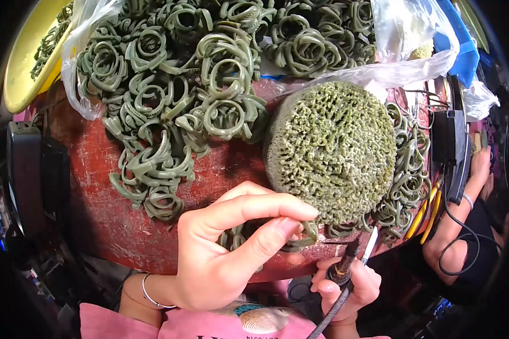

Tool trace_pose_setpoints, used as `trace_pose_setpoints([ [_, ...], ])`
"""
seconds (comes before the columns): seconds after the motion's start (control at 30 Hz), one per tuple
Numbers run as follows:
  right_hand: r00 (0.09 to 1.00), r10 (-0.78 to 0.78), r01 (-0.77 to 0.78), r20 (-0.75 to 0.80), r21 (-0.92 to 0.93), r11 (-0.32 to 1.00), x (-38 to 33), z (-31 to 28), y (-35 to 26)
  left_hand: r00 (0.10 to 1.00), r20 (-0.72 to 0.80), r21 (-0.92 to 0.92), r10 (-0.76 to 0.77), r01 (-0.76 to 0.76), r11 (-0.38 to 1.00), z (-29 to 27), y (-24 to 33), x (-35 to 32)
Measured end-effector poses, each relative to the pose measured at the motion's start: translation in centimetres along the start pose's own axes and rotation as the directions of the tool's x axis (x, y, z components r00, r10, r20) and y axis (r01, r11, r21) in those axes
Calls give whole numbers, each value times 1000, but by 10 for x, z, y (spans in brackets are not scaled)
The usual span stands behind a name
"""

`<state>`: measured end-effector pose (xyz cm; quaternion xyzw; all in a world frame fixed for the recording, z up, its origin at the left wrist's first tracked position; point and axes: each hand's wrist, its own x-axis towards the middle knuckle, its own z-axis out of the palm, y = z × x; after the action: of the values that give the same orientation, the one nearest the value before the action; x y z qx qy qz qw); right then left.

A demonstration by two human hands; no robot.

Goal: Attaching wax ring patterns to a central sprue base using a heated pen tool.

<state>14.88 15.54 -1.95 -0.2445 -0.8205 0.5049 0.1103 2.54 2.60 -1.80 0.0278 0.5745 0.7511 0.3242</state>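
Observation:
My left hand [226,254] is at the front middle, thumb and index finger pinched on a green wax ring [309,230], mostly hidden by the fingers. My right hand [363,283] grips a dark corded pen tool [348,261] with a braided grey cord. Beside that tool a pale pointed blade [370,246] sticks up from the same hand. Just beyond both hands stands a round green block [336,150] with a rough, knobbly top. More green rings [407,169] lie along its right side, and some show behind my left fingers.
Large heaps of green rings [226,73] cover the far side of the red table [90,186], partly on clear plastic bags [379,73]. A yellow tray [25,62] is at the far left. Yellow-handled tools [430,214] lie at right, near another person's arm [455,231].

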Motion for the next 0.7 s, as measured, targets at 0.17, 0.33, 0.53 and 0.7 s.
trace_pose_setpoints([
  [0.17, 1000, 8, -8, 26, -10, 1000, 2, -1, -2, 1000, -6, -1, -14, 14, 1000, 0, 1, 0],
  [0.33, 1000, 8, -7, 18, -13, 1000, 2, 0, -2, 1000, -1, 0, -2, 2, 1000, 1, 0, 0],
  [0.53, 1000, -9, 9, 1, -20, 1000, 3, -3, -2, 1000, 0, 19, -3, 3, 1000, 1, 1, 0],
  [0.7, 991, -133, 132, -15, -21, 991, -2, 0, 6, 999, 10, 44, 34, -35, 998, -1, -1, 0],
])
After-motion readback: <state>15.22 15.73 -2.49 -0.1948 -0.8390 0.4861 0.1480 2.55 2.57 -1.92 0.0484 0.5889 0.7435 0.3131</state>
